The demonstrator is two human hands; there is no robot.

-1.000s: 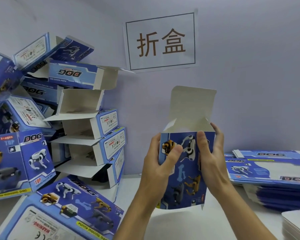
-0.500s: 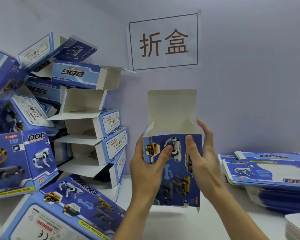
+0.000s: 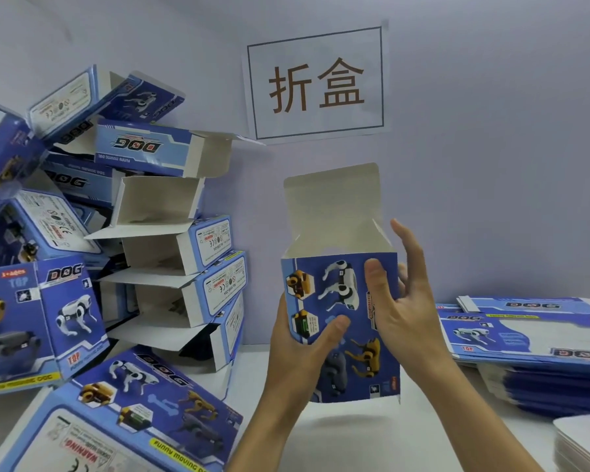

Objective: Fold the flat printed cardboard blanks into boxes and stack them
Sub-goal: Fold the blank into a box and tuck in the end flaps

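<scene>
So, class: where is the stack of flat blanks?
In the head view, the stack of flat blanks lies on the table's right side, against the wall, right of the held box.

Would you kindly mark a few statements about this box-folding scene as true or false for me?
1. The blue printed cardboard box is held in both hands. True: left hand and right hand have it in their grip.
2. Its top flap is closed. False: it stands open, upright.
3. The stack of flat blue cardboard blanks lies on the person's left. False: it is on the right.
4. A white paper sign with brown characters hangs on the wall. True.
5. The pile of folded blue boxes is on the left. True.
</scene>
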